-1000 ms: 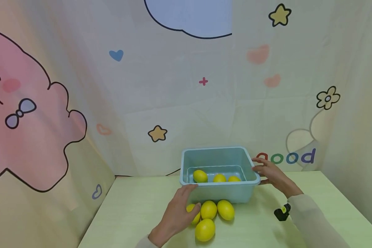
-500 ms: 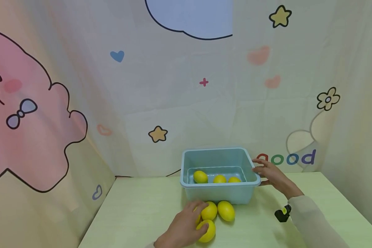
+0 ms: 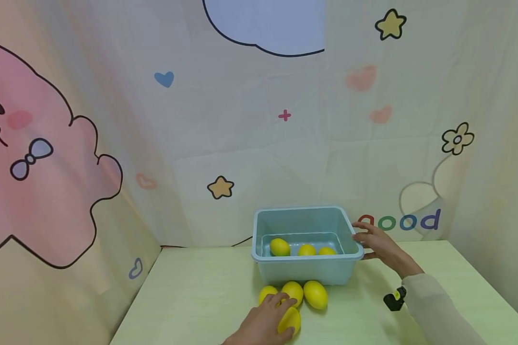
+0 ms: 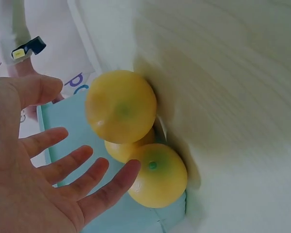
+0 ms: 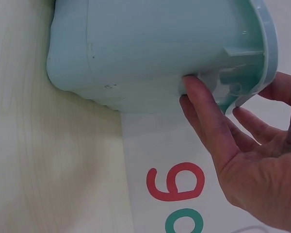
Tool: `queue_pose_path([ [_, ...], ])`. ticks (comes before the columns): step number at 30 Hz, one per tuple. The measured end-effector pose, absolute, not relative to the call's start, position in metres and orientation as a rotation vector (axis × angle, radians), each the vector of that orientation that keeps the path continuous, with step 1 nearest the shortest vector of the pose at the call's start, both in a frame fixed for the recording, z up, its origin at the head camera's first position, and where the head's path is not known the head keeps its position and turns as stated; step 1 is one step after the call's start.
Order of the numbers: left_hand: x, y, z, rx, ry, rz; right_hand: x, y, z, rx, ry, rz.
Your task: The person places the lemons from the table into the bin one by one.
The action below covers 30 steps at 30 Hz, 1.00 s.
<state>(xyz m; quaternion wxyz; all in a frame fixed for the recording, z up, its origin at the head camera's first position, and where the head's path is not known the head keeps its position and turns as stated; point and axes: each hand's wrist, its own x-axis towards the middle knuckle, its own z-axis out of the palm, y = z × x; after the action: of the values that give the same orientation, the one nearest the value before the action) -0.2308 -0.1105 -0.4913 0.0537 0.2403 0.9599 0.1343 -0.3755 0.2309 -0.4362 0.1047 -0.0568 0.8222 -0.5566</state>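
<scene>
My left hand [image 3: 262, 322] reaches over the nearest yellow lemon [image 3: 291, 320] on the table, its fingers above it and the thumb at its near side. In the left wrist view the fingers are spread and loosely bent beside the lemons, with a gap between thumb and the closest lemon [image 4: 120, 107]. Behind it a left lemon [image 3: 267, 295], a middle lemon [image 3: 293, 292] and a right lemon [image 3: 316, 294] lie before a light blue plastic bin [image 3: 306, 271]. My right hand [image 3: 382, 247] grips the bin's right rim, thumb against the outer wall [image 5: 136, 53].
Inside the bin lie three more lemons, the leftmost lemon [image 3: 279, 247] showing most. A pale wood-grain table [image 3: 190, 287] carries everything. Close behind the bin hangs a printed curtain [image 3: 241, 134]. A small black device [image 3: 394, 299] is strapped at the right sleeve.
My left hand has moved from the bin's front left corner, down and toward me, to the nearest lemon, uncovering the left lemon. The right hand stays on the bin's rim.
</scene>
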Motion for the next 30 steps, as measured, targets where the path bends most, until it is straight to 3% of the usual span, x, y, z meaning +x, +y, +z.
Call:
queue_pose_path([
  [30, -0.2291, -0.1047, -0.5019, 0.634, 2.785, 0.405, -0.3760, 0.2306, -0.4384, -0.183, 2.432, -1.645],
])
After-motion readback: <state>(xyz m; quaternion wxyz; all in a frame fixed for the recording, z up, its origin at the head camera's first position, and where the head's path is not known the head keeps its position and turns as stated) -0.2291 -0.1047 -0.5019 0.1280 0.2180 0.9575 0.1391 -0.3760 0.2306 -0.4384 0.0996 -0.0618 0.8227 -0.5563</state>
